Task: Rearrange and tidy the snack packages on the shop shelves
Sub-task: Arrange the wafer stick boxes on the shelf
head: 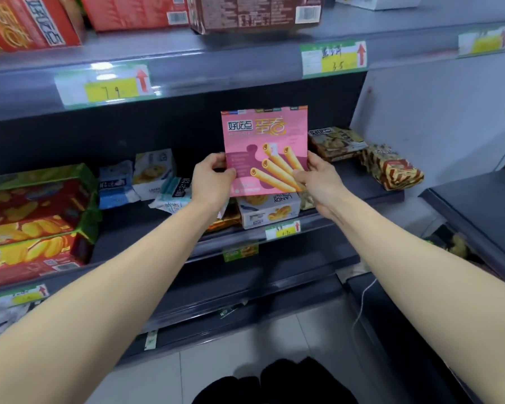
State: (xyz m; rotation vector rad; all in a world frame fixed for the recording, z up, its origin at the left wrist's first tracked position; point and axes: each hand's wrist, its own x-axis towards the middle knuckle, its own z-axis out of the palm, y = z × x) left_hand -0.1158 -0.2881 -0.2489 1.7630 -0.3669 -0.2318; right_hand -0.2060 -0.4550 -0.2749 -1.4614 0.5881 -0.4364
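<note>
A flat pink egg-roll box (267, 138) stands upright in front of the middle shelf (146, 249), held between both hands. My left hand (212, 182) grips its lower left edge, thumb on the front. My right hand (318, 176) grips its lower right edge, thumb across the printed rolls. Just below the box lies a white LANDY cookie box (270, 212) on the shelf. Orange wrapped packs beside it are partly hidden by my left wrist.
Stacked red, yellow and green boxes (32, 220) fill the shelf's left end. Blue and white packs (146, 182) lie behind my left hand. Brown patterned packs (388, 166) sit at the right end. Red boxes (27, 21) stand on the upper shelf. A dark counter (478, 205) juts in at right.
</note>
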